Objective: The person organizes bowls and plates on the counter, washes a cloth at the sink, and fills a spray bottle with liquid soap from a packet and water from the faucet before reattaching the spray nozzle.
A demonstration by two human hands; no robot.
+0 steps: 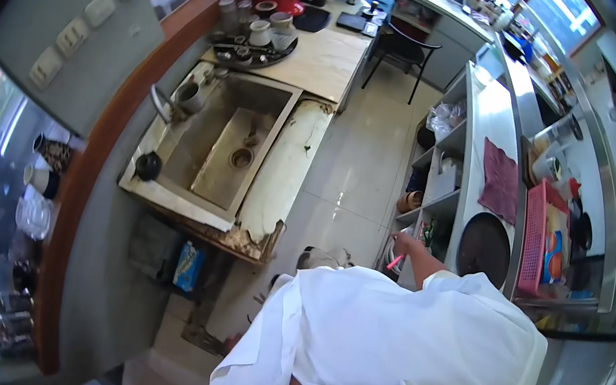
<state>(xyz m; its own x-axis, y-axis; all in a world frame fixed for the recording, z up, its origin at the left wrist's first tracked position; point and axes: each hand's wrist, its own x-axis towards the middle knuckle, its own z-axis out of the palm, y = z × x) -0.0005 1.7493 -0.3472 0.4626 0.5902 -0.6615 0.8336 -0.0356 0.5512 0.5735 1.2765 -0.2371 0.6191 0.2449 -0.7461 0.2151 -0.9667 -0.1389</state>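
My right hand (pixel 403 244) reaches down at the front end of the low shelf unit (pixel 441 206), beside some pale round dishware (pixel 391 250). A thin bright pink item (pixel 394 262) shows just below the hand; whether the fingers hold it is too small to tell. The white shirt (pixel 374 339) fills the bottom of the view, and my left hand cannot be made out. A dark round tray (pixel 484 249) lies on the counter above the shelves, near a folded maroon cloth (pixel 500 179).
On the left is a metal sink (pixel 234 137) with a worn edge. Behind it stands a round black tray (pixel 263 55) with cups. A pink basket (pixel 534 243) is at the right, a black chair (pixel 402 49) at the back. The tiled floor (pixel 346 166) runs between the counters.
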